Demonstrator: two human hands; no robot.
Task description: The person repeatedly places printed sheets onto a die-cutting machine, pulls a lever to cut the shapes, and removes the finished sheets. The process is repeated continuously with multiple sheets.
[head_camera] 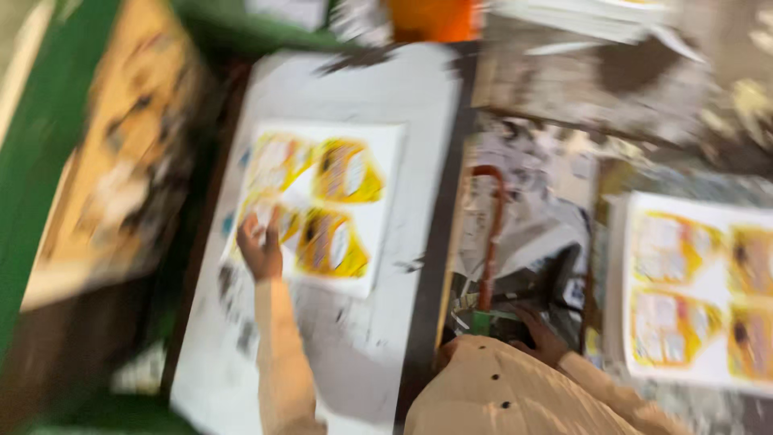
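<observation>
The picture is blurred by motion. My left hand (259, 243) lies on the lower left corner of a white printed sheet (338, 201) with yellow shapes. Its fingers are apart and flat on the paper. The sheet rests on a stained white table top (362, 97). My right hand (541, 337) is low in the middle, by dark machine parts (555, 282) and a small green piece (481, 322). Whether it grips anything is too blurred to tell. My beige sleeves and shirt front fill the bottom edge.
A stack of the same printed sheets (696, 294) lies at the right. A red-brown curved tube (493, 234) runs down the gap beside the table. A green-framed yellow board (113, 145) stands at the left, and an orange object (431, 18) at the top.
</observation>
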